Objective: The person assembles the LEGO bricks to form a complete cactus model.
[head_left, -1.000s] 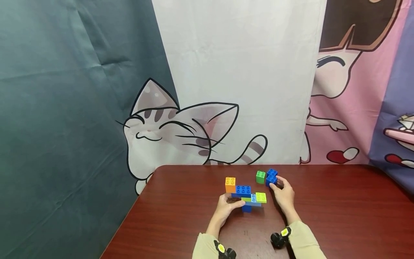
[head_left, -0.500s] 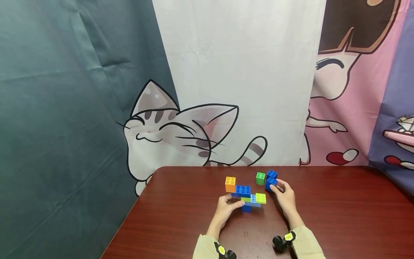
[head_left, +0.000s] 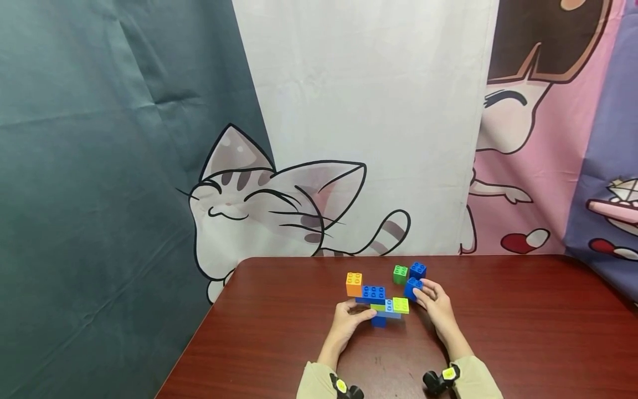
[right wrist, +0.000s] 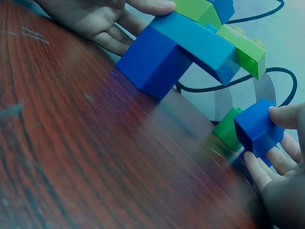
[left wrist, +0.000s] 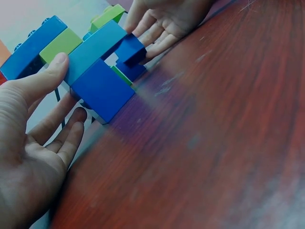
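My left hand (head_left: 347, 320) grips the near left side of a built block model, its thumb on the lime block in the left wrist view. The model stands on a dark blue block (left wrist: 104, 90), with a light blue block (right wrist: 193, 45) across it and a lime block (head_left: 401, 305) at its right end. Further left on it are a blue block (head_left: 374, 292) and an orange block (head_left: 354, 284). In my right hand (head_left: 438, 306) a loose blue block (right wrist: 259, 126) is pinched between thumb and fingers, just right of the model.
Behind the right hand, a green block (head_left: 400, 274) and another blue block (head_left: 417, 270) stand on the reddish-brown table (head_left: 269, 327). The table's far edge runs along a hanging cloth (head_left: 299, 221) printed with a cartoon cat.
The right hand has drawn the pinched blue block away from the other blue block, towards me and slightly left. The left hand and the model have stayed in place.
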The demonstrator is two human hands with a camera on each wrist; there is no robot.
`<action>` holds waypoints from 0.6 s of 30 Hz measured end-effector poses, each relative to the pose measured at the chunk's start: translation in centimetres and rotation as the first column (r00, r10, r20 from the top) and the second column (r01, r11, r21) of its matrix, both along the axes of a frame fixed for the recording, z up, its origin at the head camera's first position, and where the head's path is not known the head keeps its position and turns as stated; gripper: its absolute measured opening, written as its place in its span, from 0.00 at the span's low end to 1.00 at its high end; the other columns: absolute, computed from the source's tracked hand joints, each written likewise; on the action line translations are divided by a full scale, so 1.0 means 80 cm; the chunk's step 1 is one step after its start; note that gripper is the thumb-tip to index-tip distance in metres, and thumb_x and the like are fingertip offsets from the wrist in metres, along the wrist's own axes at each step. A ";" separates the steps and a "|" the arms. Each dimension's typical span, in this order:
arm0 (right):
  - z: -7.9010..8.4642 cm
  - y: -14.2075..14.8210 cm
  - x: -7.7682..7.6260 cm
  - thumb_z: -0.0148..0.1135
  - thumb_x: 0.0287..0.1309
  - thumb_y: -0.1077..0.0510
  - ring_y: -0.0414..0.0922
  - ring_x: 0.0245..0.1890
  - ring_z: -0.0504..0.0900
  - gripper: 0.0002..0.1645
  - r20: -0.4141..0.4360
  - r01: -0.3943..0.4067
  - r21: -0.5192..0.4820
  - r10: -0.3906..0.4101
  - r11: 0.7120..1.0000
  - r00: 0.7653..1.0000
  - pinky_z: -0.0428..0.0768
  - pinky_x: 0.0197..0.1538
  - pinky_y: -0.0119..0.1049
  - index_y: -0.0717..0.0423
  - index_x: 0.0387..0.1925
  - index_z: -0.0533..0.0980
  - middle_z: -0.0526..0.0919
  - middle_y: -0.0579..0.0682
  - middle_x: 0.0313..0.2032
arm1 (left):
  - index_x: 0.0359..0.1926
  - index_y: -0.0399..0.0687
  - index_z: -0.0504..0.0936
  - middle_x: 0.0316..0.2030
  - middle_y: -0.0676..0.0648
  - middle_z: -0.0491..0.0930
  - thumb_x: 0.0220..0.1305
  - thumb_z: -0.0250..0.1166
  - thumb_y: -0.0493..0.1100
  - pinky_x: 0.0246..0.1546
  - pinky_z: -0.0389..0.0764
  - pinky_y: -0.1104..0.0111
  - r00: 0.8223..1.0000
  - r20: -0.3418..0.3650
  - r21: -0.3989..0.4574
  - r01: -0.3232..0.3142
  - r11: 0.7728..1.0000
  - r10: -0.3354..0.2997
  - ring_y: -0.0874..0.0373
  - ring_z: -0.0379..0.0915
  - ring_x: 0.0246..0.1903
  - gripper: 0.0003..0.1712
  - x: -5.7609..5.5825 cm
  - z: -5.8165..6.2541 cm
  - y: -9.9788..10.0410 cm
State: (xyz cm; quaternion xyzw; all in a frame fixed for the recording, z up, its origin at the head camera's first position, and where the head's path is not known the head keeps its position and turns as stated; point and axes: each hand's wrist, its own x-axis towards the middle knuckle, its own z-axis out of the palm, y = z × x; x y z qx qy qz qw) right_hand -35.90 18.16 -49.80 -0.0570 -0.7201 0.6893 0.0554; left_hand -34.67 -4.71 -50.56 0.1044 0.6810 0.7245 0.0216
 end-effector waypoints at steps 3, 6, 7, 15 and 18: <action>0.002 0.001 0.001 0.55 0.69 0.55 0.19 0.38 0.75 0.33 0.000 0.000 -0.042 0.000 0.999 1.000 0.77 0.44 0.17 0.64 0.69 0.59 0.71 0.62 0.61 | 0.47 0.30 0.83 0.43 0.28 0.83 0.55 0.71 0.33 0.39 0.80 0.77 1.000 -0.004 0.001 0.001 1.000 -0.001 0.68 0.79 0.33 0.18 0.000 0.000 0.000; 0.005 0.001 0.002 0.56 0.69 0.55 0.20 0.39 0.76 0.33 0.000 -0.006 -0.099 0.006 0.995 1.000 0.77 0.45 0.18 0.63 0.69 0.59 0.76 0.50 0.55 | 0.48 0.31 0.83 0.44 0.29 0.83 0.55 0.71 0.34 0.40 0.80 0.77 1.000 -0.004 0.000 0.003 1.000 -0.003 0.67 0.80 0.34 0.18 0.000 -0.001 0.000; 0.006 0.001 0.003 0.56 0.69 0.55 0.21 0.39 0.76 0.33 -0.002 -0.008 -0.114 0.008 0.993 1.000 0.78 0.45 0.18 0.63 0.69 0.59 0.76 0.45 0.53 | 0.48 0.30 0.83 0.44 0.29 0.83 0.56 0.70 0.34 0.40 0.80 0.76 1.000 -0.012 -0.005 0.003 1.000 -0.003 0.67 0.80 0.34 0.18 0.000 -0.001 0.000; 0.020 -0.012 0.007 0.55 0.69 0.51 0.21 0.41 0.76 0.33 -0.019 -0.035 -0.079 0.034 0.996 0.999 0.77 0.45 0.18 0.60 0.69 0.62 0.75 0.38 0.49 | 0.50 0.32 0.82 0.45 0.29 0.83 0.58 0.70 0.36 0.42 0.81 0.75 0.999 -0.040 -0.014 0.014 1.000 -0.015 0.65 0.81 0.36 0.19 0.001 0.001 -0.002; 0.027 -0.016 0.008 0.54 0.70 0.51 0.22 0.41 0.76 0.31 -0.025 -0.037 -0.096 0.035 0.995 0.999 0.78 0.45 0.18 0.60 0.68 0.62 0.75 0.31 0.45 | 0.49 0.32 0.83 0.45 0.30 0.84 0.57 0.70 0.36 0.41 0.81 0.76 1.000 -0.028 -0.010 0.011 1.000 -0.011 0.65 0.81 0.36 0.19 0.001 0.001 -0.001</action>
